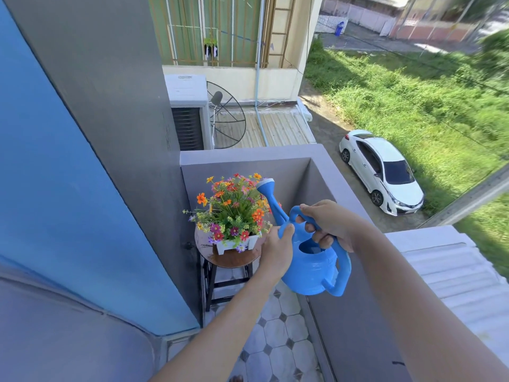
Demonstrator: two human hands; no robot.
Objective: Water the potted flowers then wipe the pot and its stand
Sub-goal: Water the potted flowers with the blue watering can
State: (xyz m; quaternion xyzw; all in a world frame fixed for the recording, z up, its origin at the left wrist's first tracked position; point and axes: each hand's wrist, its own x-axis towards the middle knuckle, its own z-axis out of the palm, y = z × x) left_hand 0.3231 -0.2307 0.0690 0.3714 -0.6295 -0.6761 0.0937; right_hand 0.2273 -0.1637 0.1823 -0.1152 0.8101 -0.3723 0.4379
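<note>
Both hands grasp blue watering can: right hand on handle, left hand at spout base. Rose over flowers; white pot on round stool, parapet wall close behind.

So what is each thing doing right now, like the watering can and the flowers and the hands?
watering can: held up in the air, spout raised beside the flowers, no water seen coming out
left hand: steadying the can's body
right hand: gripping the top handle
flowers: upright in the pot
white pot: standing on the stool
stool: upright in the balcony corner
</note>
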